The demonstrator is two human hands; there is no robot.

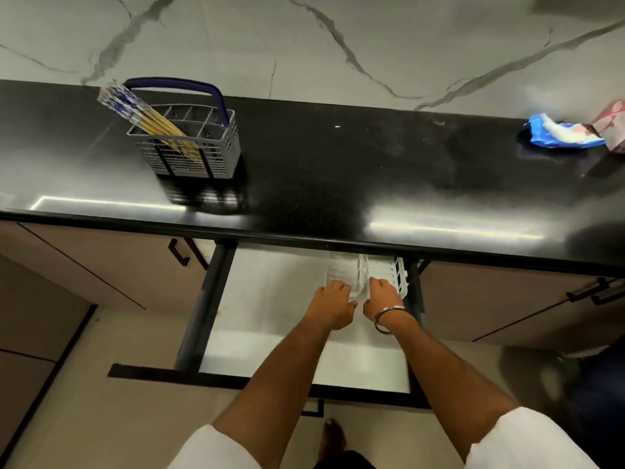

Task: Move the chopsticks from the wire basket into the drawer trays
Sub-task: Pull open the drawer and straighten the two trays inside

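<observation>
Chopsticks (145,113) stand in basket (189,147), far from hands (358,299).

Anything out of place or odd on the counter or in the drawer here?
Little stands out. A crumpled blue wrapper lies at the counter's far right, and the chopsticks lean steeply left in the wire basket. Both hands, left hand and right hand, are on the white drawer trays.
</observation>
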